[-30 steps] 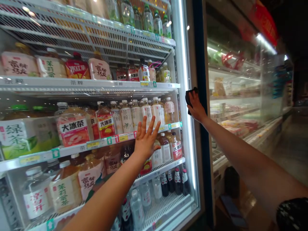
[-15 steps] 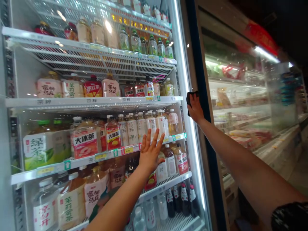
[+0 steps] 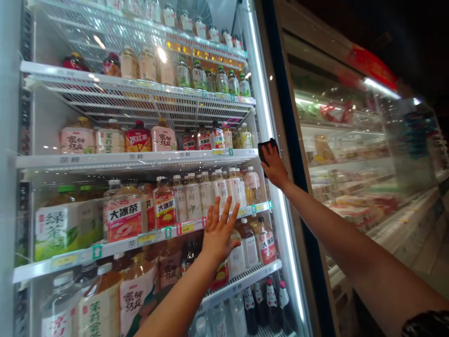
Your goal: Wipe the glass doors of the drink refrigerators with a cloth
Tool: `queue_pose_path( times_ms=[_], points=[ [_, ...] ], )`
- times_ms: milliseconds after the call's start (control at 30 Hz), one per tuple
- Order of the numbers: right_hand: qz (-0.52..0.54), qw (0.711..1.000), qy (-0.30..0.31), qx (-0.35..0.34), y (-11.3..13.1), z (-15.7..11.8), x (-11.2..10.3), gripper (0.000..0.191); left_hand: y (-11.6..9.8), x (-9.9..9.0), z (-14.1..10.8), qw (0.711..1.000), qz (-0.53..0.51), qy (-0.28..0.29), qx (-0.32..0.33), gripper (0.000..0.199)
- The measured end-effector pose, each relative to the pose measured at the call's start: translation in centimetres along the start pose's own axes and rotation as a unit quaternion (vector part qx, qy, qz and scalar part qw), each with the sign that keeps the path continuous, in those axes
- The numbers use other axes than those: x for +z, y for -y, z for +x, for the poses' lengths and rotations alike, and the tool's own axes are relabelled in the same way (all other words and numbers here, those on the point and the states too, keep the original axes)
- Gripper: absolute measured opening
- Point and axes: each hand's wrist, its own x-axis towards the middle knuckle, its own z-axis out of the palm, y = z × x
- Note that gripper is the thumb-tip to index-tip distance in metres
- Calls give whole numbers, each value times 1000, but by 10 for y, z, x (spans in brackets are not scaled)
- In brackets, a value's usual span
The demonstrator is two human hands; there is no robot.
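Bottled drinks fill the shelves of a glass-fronted cooler (image 3: 137, 159). My left hand (image 3: 218, 234) is spread flat against the glass, in front of the shelf with white-labelled tea bottles (image 3: 192, 198). Higher and to the right, my right hand (image 3: 274, 164) presses a black cloth or pad (image 3: 265, 150) to the glass near the lit right edge of the door. The exact kind of black item cannot be made out. Beside my left hand, a red-labelled bottle (image 3: 164, 204) stands behind the glass.
A dark door frame (image 3: 293, 126) runs along the cooler's right side. Beyond it is another lit display case (image 3: 351, 175) with packaged goods. Large green-labelled bottles (image 3: 58, 222) stand at the left; dark bottles with red caps (image 3: 271, 304) are at the lower right.
My right hand and the black item have shifted left and slightly down on the glass. My left hand stays spread in nearly the same place. The view has tilted slightly.
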Motion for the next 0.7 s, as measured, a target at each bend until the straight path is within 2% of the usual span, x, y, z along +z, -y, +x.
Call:
queue_pose_path(
  times_ms=[67,100,133,200,267,333,400,467,533,567,600,633,700],
  points=[
    [5,993,42,-111,3,-23,1,66,0,0,0,1000,0,-2,0,137],
    [7,990,50,-134,0,-36,1,65,0,0,0,1000,0,-2,0,137],
    [6,992,36,-119,-7,-46,-1,65,0,0,-1,1000,1,-2,1,137],
    [-8,1000,-21,-4,-20,-50,-3,66,0,1,-1,1000,5,-2,-1,136],
    [-24,992,-51,109,-23,-32,-3,67,-1,1,-1,1000,8,-1,-4,135],
    [-34,988,-41,144,-7,-8,0,67,-2,2,-2,1000,11,-3,-9,135],
    [-22,997,-19,73,19,3,4,67,-3,2,-2,1000,12,-6,-13,135],
    [-6,999,18,-47,39,-9,5,67,-3,1,-2,1000,12,-8,-14,134],
    [4,988,61,-142,40,-34,0,64,-3,2,-2,1000,10,-6,-13,135],
    [7,985,74,-155,33,-45,-4,63,-3,2,-3,1000,11,-5,-13,135],
    [7,988,73,-134,22,-52,-9,62,-3,2,-3,1000,11,-4,-12,135],
    [2,995,56,-77,10,-54,-13,61,-3,2,-3,1000,13,-3,-11,135],
    [-14,998,21,50,-8,-40,-17,61,-2,2,-3,1000,16,-2,-11,134]
  ],
)
